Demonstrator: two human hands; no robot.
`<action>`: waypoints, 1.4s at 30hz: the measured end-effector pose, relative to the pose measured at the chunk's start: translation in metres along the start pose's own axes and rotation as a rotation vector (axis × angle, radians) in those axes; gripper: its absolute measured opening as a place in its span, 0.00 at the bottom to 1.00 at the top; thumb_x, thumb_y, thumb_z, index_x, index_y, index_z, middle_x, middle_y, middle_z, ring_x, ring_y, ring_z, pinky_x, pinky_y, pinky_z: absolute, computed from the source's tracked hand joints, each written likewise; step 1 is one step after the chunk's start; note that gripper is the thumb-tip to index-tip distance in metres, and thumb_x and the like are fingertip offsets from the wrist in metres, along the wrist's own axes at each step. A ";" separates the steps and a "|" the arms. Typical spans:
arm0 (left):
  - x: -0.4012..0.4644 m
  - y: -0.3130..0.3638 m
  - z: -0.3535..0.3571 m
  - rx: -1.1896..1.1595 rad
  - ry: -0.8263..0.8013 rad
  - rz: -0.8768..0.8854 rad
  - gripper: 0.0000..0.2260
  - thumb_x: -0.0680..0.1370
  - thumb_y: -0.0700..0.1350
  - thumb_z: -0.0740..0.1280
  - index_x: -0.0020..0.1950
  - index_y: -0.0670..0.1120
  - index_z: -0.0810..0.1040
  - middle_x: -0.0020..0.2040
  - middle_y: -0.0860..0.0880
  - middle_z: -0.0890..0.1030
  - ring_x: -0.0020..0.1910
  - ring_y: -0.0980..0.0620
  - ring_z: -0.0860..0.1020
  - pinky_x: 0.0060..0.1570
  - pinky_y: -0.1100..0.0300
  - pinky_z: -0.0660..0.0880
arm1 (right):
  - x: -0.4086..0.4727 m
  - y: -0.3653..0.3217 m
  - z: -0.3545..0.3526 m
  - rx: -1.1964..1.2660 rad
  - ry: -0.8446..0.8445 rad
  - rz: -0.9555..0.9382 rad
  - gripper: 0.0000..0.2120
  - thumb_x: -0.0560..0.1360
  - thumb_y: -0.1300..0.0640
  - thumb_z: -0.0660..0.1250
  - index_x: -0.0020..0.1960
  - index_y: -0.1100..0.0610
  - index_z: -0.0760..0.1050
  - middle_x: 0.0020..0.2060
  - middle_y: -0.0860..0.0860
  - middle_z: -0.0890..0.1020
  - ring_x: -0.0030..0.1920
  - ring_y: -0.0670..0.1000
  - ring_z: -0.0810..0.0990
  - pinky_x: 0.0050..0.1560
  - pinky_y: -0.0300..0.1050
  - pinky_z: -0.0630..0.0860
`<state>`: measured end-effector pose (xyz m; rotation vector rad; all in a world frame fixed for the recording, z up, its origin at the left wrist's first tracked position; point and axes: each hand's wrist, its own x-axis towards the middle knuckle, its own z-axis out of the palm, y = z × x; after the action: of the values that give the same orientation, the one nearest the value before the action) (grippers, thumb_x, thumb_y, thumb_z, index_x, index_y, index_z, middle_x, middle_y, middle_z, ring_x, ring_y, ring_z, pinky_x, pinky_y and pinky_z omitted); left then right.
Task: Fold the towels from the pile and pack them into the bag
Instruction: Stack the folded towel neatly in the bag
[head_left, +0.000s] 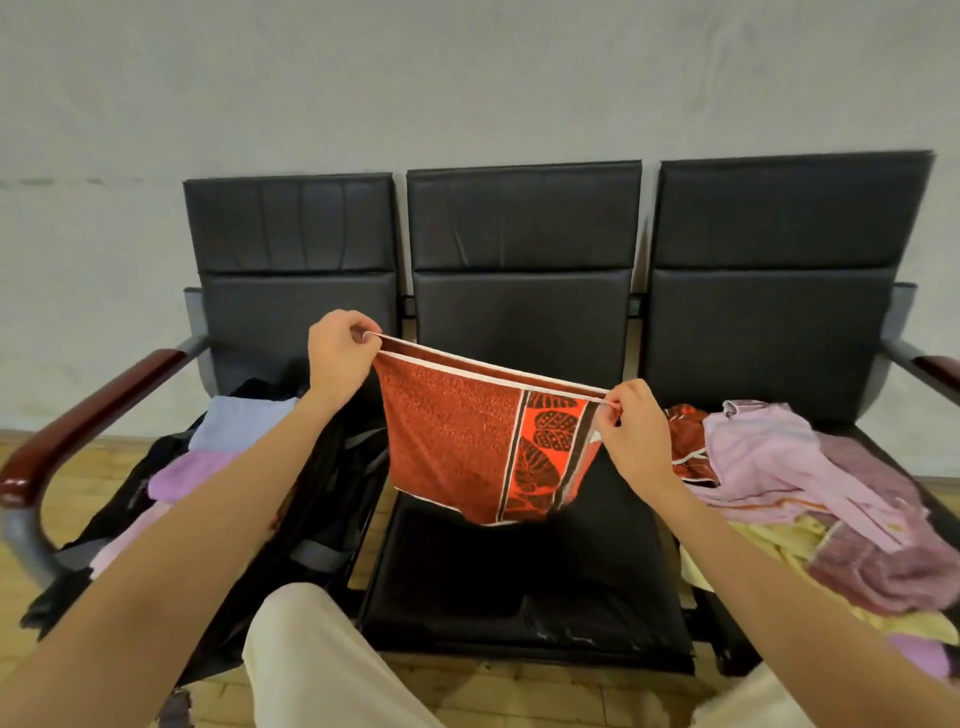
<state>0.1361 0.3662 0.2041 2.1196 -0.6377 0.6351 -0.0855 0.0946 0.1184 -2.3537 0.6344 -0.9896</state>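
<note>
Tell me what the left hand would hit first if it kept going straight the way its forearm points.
Probably the backrest of the left chair, behind the left hand pinching the red towel. Depth is unclear.

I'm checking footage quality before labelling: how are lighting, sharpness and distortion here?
Head view: soft, even light; a faint shadow under the red towel on the middle seat; slight glare on its front edge; wide-angle bending at the armrests; hands sharp.

A row of three black padded chairs (524, 249) with wooden armrests (88, 415) stands against a pale wall (467, 78) on wood flooring (83, 483).
</note>
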 end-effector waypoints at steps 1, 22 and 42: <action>0.000 0.004 0.000 -0.002 0.021 0.018 0.06 0.70 0.35 0.66 0.40 0.43 0.82 0.38 0.49 0.80 0.39 0.54 0.74 0.44 0.65 0.66 | -0.001 -0.001 0.000 0.012 0.013 0.006 0.07 0.74 0.63 0.66 0.40 0.55 0.70 0.42 0.48 0.72 0.36 0.43 0.72 0.35 0.30 0.65; 0.052 0.015 0.079 -0.040 -0.295 -0.290 0.11 0.78 0.37 0.55 0.48 0.37 0.77 0.45 0.37 0.82 0.42 0.38 0.83 0.46 0.52 0.80 | 0.075 0.018 0.014 0.063 0.067 0.233 0.08 0.78 0.66 0.57 0.49 0.64 0.75 0.49 0.59 0.74 0.44 0.54 0.76 0.44 0.44 0.72; -0.137 -0.080 0.116 0.145 -0.864 -0.233 0.14 0.79 0.32 0.56 0.50 0.37 0.82 0.53 0.38 0.82 0.55 0.39 0.78 0.53 0.55 0.72 | -0.097 0.095 0.049 -0.041 -0.331 0.267 0.10 0.73 0.73 0.60 0.48 0.66 0.78 0.46 0.61 0.81 0.49 0.60 0.79 0.49 0.38 0.67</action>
<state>0.1095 0.3450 0.0101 2.5257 -0.7841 -0.4198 -0.1303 0.0927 -0.0187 -2.3184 0.8125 -0.4612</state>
